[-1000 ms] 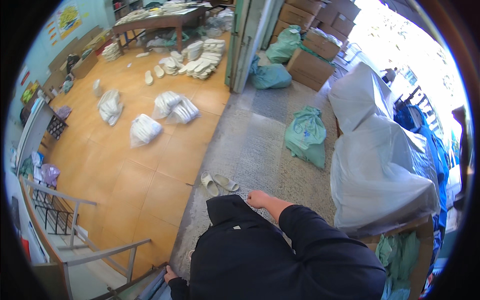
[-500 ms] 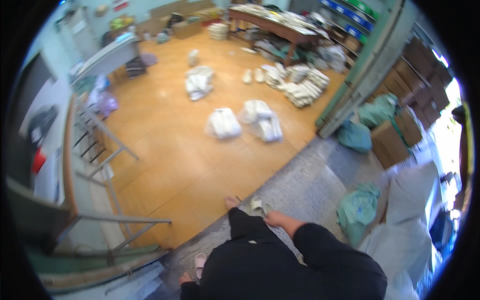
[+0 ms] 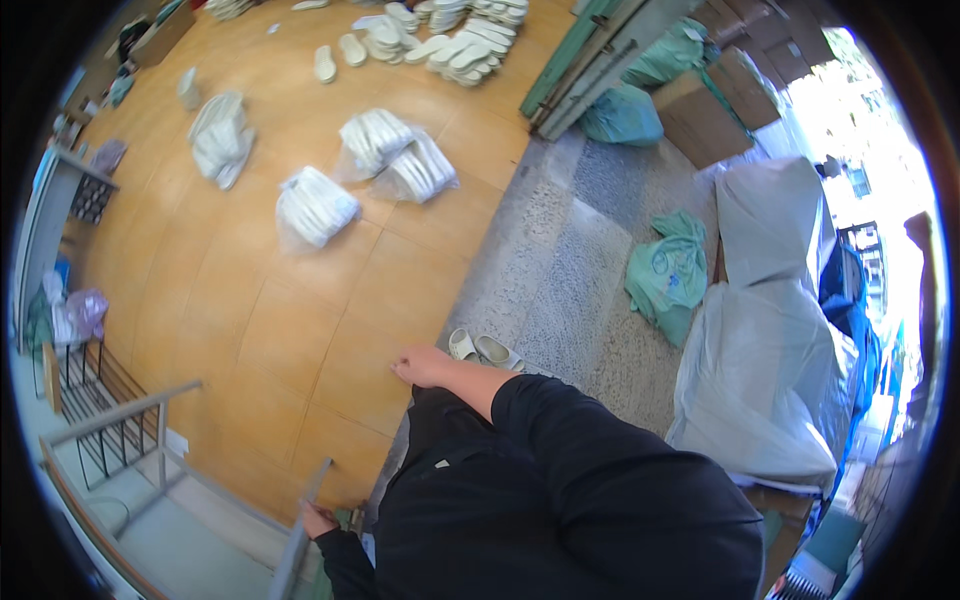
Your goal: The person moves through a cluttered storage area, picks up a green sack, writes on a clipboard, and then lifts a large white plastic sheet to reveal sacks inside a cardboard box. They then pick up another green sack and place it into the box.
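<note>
My right hand (image 3: 421, 367) hangs at the front of my dark trousers, above the edge of the orange tiled floor. Its fingers look curled in, with nothing visible in them. A pair of pale slip-on shoes (image 3: 484, 350) sits on the grey floor just beyond my right forearm. Lower left, my left hand (image 3: 318, 520) overlaps a grey metal bar (image 3: 297, 552); its fingers are partly hidden, and I cannot tell whether they grip the bar. Ahead on the tiles lie plastic-wrapped bundles of white soles (image 3: 317, 207), and behind them a whitish bag (image 3: 221, 140).
Stacked loose soles (image 3: 478, 45) lie at the far side. A green-grey door frame (image 3: 575, 70) stands beside a teal bag (image 3: 622, 115) and a cardboard box (image 3: 700, 115). A green bag (image 3: 668, 275) and a grey-covered pile (image 3: 760, 370) are at right; a metal rack (image 3: 110, 420) is at left.
The view has swung right and down, so the bundles appear further left. My right hand has come forward and left across my leg; my left hand now overlaps the bar.
</note>
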`<state>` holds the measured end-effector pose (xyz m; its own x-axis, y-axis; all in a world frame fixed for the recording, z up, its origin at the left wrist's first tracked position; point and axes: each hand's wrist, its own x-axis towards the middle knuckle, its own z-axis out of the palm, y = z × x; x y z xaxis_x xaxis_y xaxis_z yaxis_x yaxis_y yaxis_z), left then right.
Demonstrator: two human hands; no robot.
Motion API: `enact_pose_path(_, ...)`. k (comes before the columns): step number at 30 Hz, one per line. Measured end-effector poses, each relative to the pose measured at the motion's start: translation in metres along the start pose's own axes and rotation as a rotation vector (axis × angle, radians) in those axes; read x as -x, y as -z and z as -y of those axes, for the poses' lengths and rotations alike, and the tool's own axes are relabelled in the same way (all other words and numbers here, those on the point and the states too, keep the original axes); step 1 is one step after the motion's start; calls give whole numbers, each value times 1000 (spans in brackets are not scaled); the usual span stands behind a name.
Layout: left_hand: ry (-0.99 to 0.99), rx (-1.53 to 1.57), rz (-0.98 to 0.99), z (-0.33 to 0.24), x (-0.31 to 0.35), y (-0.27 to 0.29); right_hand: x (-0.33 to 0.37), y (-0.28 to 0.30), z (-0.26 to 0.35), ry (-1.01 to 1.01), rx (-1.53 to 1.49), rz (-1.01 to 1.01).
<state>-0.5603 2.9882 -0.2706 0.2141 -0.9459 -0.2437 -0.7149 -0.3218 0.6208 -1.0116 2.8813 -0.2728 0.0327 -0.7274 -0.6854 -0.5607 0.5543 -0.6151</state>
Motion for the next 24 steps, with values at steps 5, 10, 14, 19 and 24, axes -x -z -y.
enact_pose_path(5,-21,511,227,-121,-81,-8,38,32,-30,-12,43,-25)
enact_pose_path(10,-600,4,162,-234,-97,-9,60,24,23,171,-66,-184)
enact_pose_path(14,-642,58,57,-285,-85,21,60,-3,123,466,-110,66)
enact_pose_path(19,-671,259,-214,-290,-69,83,50,-39,242,978,-167,340)
enact_pose_path(24,-840,299,-470,-238,-69,177,50,-96,327,1065,214,454)
